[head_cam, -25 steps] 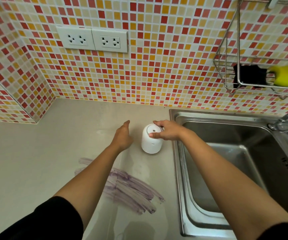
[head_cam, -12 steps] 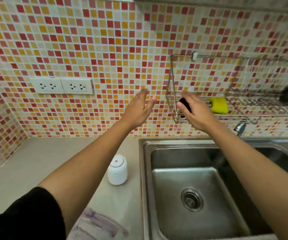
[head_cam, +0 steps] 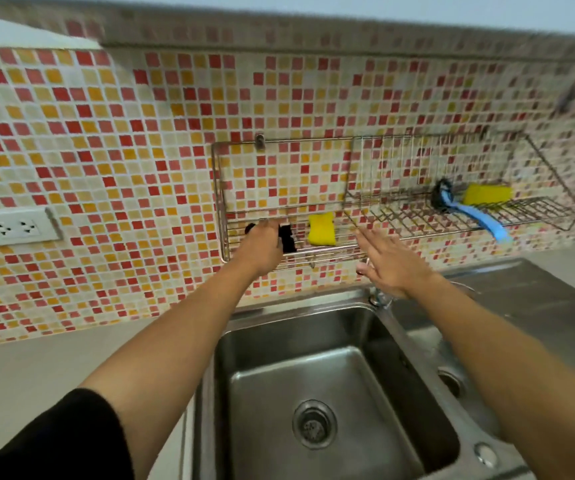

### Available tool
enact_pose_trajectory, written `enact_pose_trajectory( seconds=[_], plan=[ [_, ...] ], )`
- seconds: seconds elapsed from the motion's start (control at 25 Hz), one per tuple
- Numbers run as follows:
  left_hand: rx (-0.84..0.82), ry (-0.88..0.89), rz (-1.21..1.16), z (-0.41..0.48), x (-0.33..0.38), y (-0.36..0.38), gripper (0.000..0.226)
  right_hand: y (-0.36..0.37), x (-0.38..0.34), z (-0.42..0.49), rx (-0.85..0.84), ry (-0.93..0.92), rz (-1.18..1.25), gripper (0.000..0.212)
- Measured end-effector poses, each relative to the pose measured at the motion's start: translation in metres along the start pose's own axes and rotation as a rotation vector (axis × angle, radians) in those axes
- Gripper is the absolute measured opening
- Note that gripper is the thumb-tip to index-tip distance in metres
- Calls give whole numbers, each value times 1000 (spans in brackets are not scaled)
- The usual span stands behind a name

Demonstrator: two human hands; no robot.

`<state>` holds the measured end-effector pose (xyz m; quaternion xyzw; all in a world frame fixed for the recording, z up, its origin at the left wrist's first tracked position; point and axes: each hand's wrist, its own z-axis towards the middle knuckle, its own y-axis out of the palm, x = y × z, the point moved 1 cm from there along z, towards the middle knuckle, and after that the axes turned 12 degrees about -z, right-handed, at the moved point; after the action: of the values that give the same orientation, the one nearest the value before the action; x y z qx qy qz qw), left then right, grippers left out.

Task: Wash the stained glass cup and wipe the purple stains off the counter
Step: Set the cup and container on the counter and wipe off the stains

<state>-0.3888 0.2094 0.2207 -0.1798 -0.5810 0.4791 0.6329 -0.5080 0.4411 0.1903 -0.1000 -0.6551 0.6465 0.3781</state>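
Left fingers (head_cam: 271,226) first: they bend forward over the black sponge (head_cam: 288,239) in the left end of the rack (head_cam: 215,188). Black shows on either side of the left hand (head_cam: 261,245), but the blur hides whether they clamp it, so I can't tell. Over to the right fingers (head_cam: 369,239): straight, close together, tips pointing up at the rack's front rail near its middle, nothing in them. The right hand (head_cam: 395,266) hangs flat just below the rack, thumb tucked low, right above the faucet (head_cam: 379,299). Just right of the black sponge, in that same left section, a yellow sponge (head_cam: 321,229) stands on edge. Out in the rack's right section lie a blue brush (head_cam: 476,216), its handle poking past the front rail, and a second yellow sponge (head_cam: 486,194) beside it. Both forearms stretch up to the rack, the left one from a black sleeve (head_cam: 64,441). Straight below the rack sits the sink (head_cam: 313,368), drain (head_cam: 314,424) in its floor. The counter (head_cam: 54,355) runs below and left of the rack, and an outlet (head_cam: 15,228) sits on the tiles well to its left. No cup or purple stains in shot.
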Motion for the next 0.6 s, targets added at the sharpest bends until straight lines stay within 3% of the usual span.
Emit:
enact_pose_trajectory(
  seconds=[0.16,0.24,0.36,0.48,0.6],
  plan=[
    [-53,-181,-46,30,-4,11,35,6,-4,0,102,-16,31,63],
    [-121,-245,-94,38,-6,16,48,9,-1,-1,113,-26,56,63],
    [-266,-281,104,45,-15,16,59,13,2,1,129,-45,71,66],
    [-56,-355,125,43,-20,9,37,15,2,1,129,-51,82,69],
    [162,-94,59,31,-9,3,28,10,6,2,115,-84,106,70]
  ],
)
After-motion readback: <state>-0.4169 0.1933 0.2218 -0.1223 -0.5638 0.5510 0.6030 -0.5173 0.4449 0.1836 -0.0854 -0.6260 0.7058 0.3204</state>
